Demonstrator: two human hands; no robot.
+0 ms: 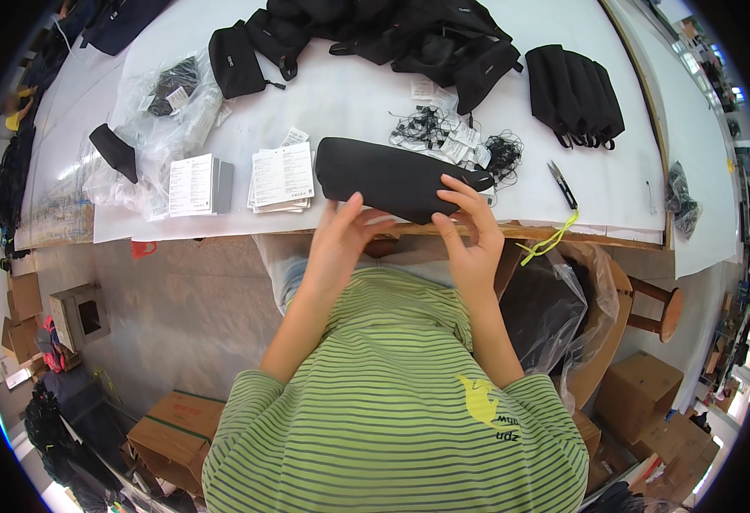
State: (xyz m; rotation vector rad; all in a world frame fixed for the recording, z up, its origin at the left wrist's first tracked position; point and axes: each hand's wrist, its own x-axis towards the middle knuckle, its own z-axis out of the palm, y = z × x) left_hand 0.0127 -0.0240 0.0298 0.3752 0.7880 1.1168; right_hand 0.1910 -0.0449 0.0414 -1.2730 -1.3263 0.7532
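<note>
A long black fabric pouch (383,175) lies crosswise at the table's near edge, between my two hands. My left hand (341,231) grips its lower left edge, one fingertip on the front and other fingers under the edge. At its right end, my right hand (473,227) holds the fabric between the thumb below and the fingers above. Just left of the pouch is a stack of white printed cards (283,175). Behind its right end lie a tangle of black strings with white tags (443,132) and a darker bunch of black strings (503,156).
Black pouches (238,61) are heaped at the far side; several more (573,96) lie in a row at right. Small snips (563,185) with a yellow cord rest near the right edge. Left are another card stack (194,185) and clear plastic bags (165,128).
</note>
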